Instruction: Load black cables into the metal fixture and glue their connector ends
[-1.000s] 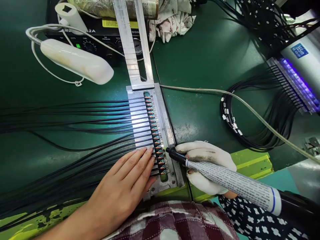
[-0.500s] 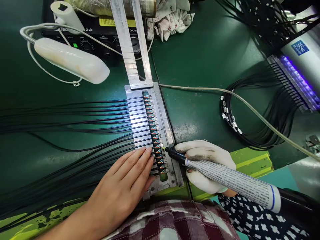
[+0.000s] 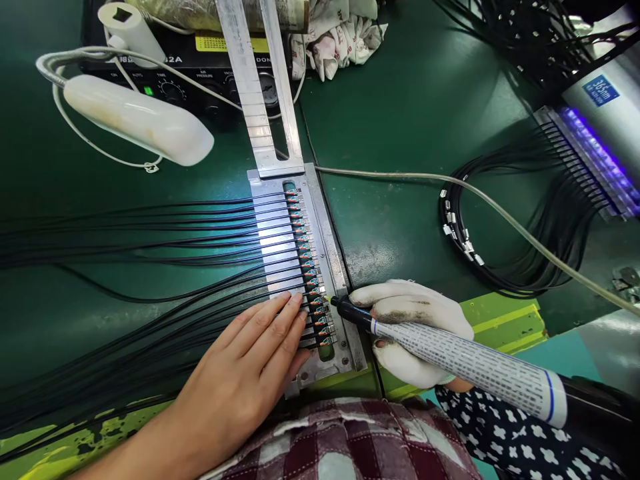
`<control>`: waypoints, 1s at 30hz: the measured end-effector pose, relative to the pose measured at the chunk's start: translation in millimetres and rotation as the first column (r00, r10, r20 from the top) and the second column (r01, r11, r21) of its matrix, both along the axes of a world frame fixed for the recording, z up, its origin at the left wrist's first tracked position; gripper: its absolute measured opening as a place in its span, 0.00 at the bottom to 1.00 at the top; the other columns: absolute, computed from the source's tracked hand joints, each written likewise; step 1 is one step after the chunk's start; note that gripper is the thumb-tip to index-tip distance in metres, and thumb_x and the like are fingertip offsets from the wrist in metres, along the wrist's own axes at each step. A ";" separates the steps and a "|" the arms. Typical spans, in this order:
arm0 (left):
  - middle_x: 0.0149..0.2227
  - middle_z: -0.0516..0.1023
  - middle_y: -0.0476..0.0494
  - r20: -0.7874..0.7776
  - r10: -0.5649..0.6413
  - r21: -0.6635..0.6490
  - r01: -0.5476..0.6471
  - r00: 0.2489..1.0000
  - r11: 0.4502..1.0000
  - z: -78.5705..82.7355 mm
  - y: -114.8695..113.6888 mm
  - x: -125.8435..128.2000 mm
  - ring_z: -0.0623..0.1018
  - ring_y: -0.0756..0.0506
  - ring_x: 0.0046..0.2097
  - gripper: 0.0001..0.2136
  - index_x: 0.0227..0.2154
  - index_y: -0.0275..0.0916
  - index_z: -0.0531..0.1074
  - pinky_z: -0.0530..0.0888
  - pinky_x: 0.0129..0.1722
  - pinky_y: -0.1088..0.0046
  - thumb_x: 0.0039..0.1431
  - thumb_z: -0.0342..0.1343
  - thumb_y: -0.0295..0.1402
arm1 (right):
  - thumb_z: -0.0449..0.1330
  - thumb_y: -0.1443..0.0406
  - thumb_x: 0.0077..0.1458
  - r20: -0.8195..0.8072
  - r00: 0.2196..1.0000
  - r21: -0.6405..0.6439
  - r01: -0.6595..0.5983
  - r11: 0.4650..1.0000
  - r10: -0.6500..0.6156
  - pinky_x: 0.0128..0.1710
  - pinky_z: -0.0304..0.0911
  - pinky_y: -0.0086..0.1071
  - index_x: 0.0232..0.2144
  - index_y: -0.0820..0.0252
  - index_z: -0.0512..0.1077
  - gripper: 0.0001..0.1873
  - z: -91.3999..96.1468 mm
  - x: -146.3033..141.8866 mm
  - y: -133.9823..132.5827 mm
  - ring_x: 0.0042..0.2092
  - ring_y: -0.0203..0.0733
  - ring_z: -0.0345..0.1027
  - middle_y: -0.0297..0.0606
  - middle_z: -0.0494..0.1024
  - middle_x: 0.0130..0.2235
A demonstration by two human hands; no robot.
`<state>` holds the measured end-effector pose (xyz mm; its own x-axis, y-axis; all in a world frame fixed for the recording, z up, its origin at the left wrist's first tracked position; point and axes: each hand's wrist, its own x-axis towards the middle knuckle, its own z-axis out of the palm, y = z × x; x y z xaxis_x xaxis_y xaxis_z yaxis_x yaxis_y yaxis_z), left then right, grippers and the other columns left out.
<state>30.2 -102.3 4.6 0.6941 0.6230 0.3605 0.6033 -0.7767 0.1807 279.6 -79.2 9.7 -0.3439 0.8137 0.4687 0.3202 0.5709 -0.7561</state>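
The left hand (image 3: pixel 245 373) reaches in from the table's (image 3: pixel 400 133) near edge. It lies flat, four fingers together, over black wires (image 3: pixel 145 302) on the metal plate (image 3: pixel 317 233). The gloved right hand (image 3: pixel 425 308) pinches a fat, slanted pen (image 3: pixel 460 357). Its tip is just beside the plugs (image 3: pixel 309 256), along the plate's right edge.

Blue label (image 3: pixel 601 90) on silver housing (image 3: pixel 624 130) reads "365nm" — black box (image 3: pixel 193 95): "AUTO", "TIME", "AIR PRESSURE".
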 end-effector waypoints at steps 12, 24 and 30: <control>0.52 0.80 0.28 0.005 -0.011 -0.019 0.011 1.000 1.000 3.0 1.2 -0.9 0.78 0.34 0.55 0.15 0.49 0.23 0.74 0.78 0.51 0.56 0.64 0.58 0.30 | 0.63 0.67 0.51 -0.021 0.999 -0.011 0.029 1.000 -0.029 0.36 0.75 0.36 0.36 0.59 0.72 0.08 1.1 -2.7 1.4 0.37 0.45 0.81 0.46 0.84 0.39; 0.53 0.80 0.30 -0.005 -0.006 -0.014 0.006 1.000 1.000 0.8 0.5 -0.8 0.77 0.35 0.56 0.15 0.50 0.24 0.73 0.78 0.52 0.56 0.64 0.58 0.30 | 0.64 0.67 0.50 -0.015 0.999 -0.009 0.050 0.999 -0.051 0.36 0.77 0.36 0.35 0.59 0.73 0.08 3.0 -4.5 6.0 0.37 0.47 0.82 0.46 0.85 0.38; 0.52 0.80 0.30 0.028 -0.017 -0.007 0.017 0.999 1.000 2.9 -0.8 -1.6 0.78 0.35 0.55 0.14 0.48 0.24 0.75 0.77 0.53 0.56 0.63 0.59 0.29 | 0.63 0.66 0.51 -0.103 0.992 0.028 0.072 0.997 -0.069 0.34 0.77 0.37 0.37 0.59 0.73 0.09 3.6 -3.4 -0.6 0.37 0.48 0.81 0.47 0.84 0.38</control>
<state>28.5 -103.1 7.5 0.6943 0.6141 0.3754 0.5850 -0.7853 0.2027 276.2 -79.9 13.3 -0.2356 0.8183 0.5243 0.2830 0.5739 -0.7685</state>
